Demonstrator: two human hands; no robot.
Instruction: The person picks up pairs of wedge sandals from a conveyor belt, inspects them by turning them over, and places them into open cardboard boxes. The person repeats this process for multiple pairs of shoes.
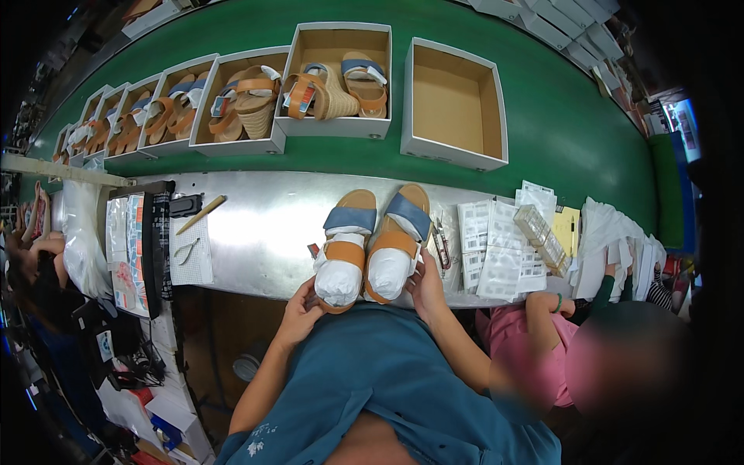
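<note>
A pair of sandals with blue and tan straps lies in front of me at the metal bench edge, toes pointing away, white paper stuffed at the heels. My left hand (301,311) is closed on the heel side of the left sandal (350,219). At the outer side of the right sandal (408,216), my right hand (426,285) grips near its tan strap, some fingers hidden behind it. A small red tag (314,249) sits beside the left sandal.
Across the green belt (333,159) stand an empty box (457,105) and a box (336,128) of wedge sandals, with several more filled boxes leftward. Label sheets (496,248) lie right, pliers (187,251) left. A person in pink (527,341) sits close at my right.
</note>
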